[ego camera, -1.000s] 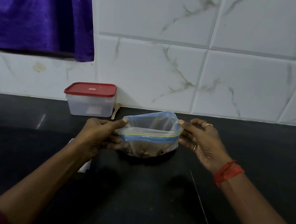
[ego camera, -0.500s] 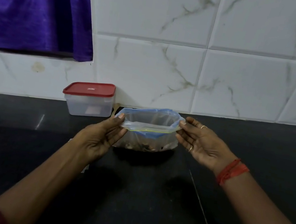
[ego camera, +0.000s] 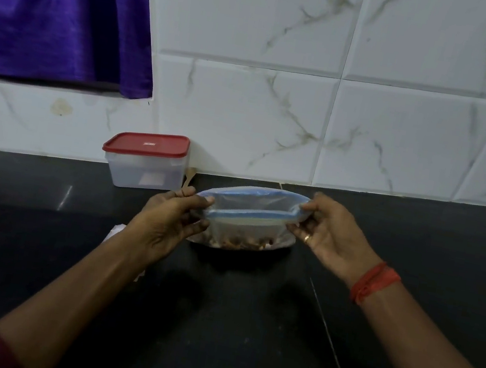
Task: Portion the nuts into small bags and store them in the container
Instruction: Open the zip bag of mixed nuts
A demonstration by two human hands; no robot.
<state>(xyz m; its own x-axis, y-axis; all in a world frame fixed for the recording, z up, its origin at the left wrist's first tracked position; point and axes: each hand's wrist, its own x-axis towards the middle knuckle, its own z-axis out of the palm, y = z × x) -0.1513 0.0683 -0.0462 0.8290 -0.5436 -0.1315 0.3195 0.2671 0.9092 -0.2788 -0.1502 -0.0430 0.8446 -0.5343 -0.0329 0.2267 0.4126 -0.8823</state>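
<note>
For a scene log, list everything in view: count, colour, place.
zip bag: 1, clear with blue strip, centre, mouth open
nuts: several, brown, in the bag's bottom
container: 1, translucent, red lid on, back left at the wall
utensil: 1, tan, leaning right of the container
white item: 1, partly hidden by the left forearm
curtain: 1, purple, upper left
counter: 1, black
wall tiles: several, white marbled, behind
left hand: pinches the bag's left end
right hand: ring, red wrist thread, pinches the bag's right end

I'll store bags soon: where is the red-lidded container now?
In the head view, the red-lidded container stands at the back left of the black counter, against the tiled wall, just left of and behind the zip bag.
</note>
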